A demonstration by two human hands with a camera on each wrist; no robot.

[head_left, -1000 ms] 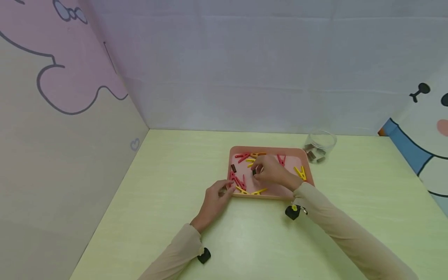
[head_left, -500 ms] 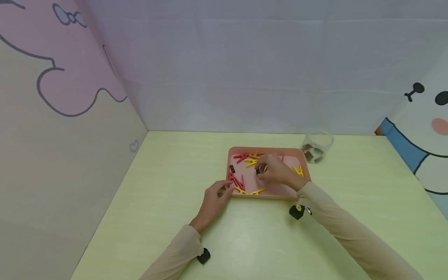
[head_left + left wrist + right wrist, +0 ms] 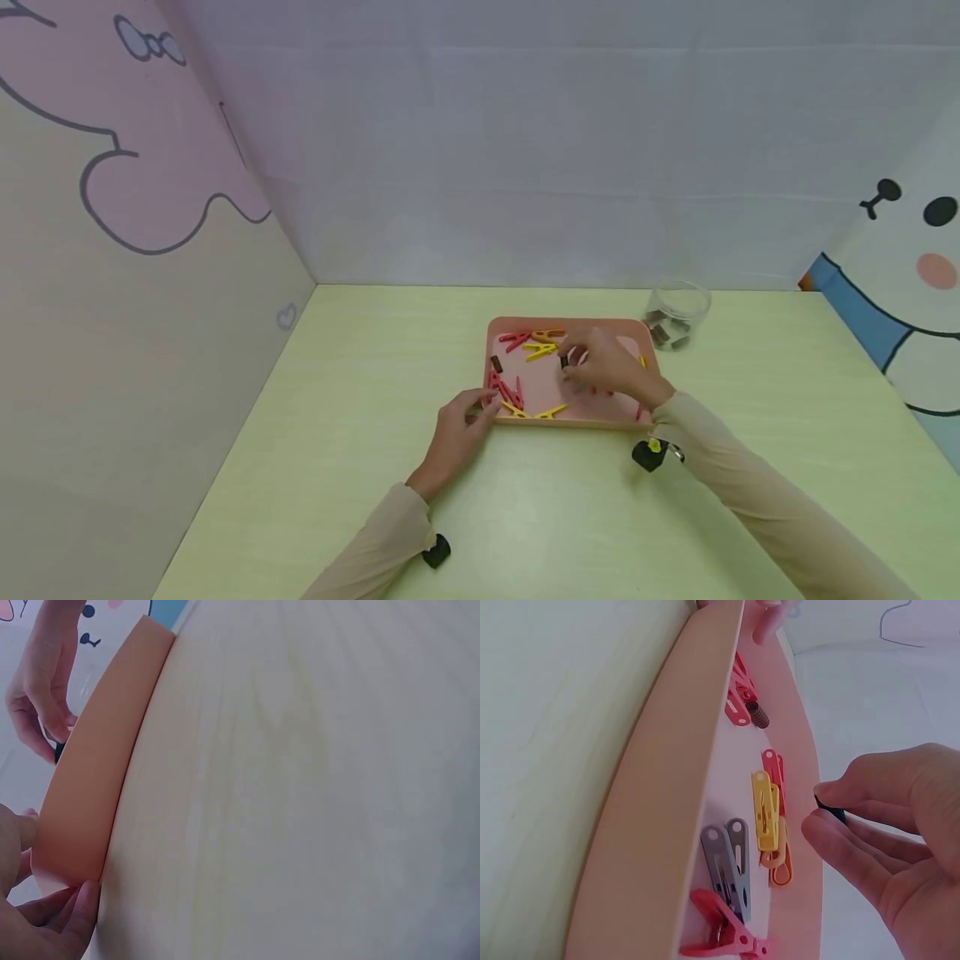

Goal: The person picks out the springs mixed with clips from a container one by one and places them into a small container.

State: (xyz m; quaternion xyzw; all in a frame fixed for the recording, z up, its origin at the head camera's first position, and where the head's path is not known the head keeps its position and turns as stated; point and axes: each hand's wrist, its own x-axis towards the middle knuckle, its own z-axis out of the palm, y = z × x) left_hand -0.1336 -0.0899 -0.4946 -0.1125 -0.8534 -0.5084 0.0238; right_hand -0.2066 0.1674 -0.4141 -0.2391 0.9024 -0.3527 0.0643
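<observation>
A pink tray (image 3: 573, 323) holds red, yellow and grey clothespins. My left hand (image 3: 456, 429) grips its near left corner, with fingers at the rim and against the outer wall (image 3: 90, 780) in the left wrist view. Above the tray, my right hand (image 3: 603, 364) pinches a small dark piece (image 3: 832, 810) between thumb and fingertips; its kind is mostly hidden. A small ribbed brown piece (image 3: 757, 715) lies in the tray beside red clothespins (image 3: 739, 690). Nearer the right hand are a yellow clothespin (image 3: 765, 814), a grey one (image 3: 724, 862) and a red one (image 3: 724, 930).
A clear round jar (image 3: 693, 317) with several brown pieces stands just beyond the tray's far right corner. The pale green table (image 3: 360, 358) meets a white back wall (image 3: 465, 167) and a left wall with a pink drawing (image 3: 172, 167).
My right hand has moved to the right over the tray, carrying the dark piece. The left hand stays at the tray's corner. The head view has shifted slightly.
</observation>
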